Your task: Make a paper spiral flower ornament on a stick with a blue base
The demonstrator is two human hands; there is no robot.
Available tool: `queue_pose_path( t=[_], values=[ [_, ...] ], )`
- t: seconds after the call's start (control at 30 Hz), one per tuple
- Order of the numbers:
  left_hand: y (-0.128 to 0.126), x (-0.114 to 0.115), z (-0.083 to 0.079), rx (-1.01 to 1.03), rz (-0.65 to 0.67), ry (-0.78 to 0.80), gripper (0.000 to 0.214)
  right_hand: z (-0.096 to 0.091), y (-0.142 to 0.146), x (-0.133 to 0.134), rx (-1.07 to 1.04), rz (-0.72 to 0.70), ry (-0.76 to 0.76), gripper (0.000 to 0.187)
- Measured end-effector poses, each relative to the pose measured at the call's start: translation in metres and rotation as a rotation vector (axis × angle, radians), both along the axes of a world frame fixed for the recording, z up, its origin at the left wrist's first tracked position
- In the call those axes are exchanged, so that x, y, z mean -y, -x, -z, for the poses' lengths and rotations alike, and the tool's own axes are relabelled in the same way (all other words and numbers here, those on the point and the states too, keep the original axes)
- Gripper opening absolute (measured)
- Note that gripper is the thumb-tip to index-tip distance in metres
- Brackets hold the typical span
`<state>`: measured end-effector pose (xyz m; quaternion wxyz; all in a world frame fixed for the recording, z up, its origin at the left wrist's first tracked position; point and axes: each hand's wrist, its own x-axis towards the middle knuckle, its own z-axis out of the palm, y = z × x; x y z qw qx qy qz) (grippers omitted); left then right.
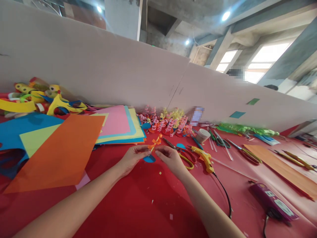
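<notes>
An orange paper spiral [156, 142], coiled around a pale thin stem, stands between my two hands near the middle of the table. My left hand [133, 158] pinches it low on its left side with thumb and forefinger. From the right, my right hand [169, 158] has its fingers closed at the spiral's lower part; the exact contact is small and partly hidden. A blue paper disc [149, 159] lies just beneath the fingertips. Scissors [185, 158] with red and yellow handles and a yellow glue gun [203, 158] lie just right of my right hand.
Finished pink and yellow paper spirals [170, 124] crowd against the white partition [111, 66]. Coloured sheets [119, 122] and an orange sheet [66, 148] lie left. A paper cup [202, 135], more scissors [247, 155] and a purple corded device [272, 201] sit right.
</notes>
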<state>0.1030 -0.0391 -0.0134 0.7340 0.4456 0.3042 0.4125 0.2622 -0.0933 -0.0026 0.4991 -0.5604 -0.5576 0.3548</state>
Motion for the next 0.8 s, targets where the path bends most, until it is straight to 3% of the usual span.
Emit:
queue_pose_path(
  t=[0.8],
  values=[
    [0.0010,-0.0009,0.0037,-0.001,0.020,-0.042,0.019,-0.0029,0.0017,0.0014,-0.063,-0.013,0.023,0.029]
  ],
)
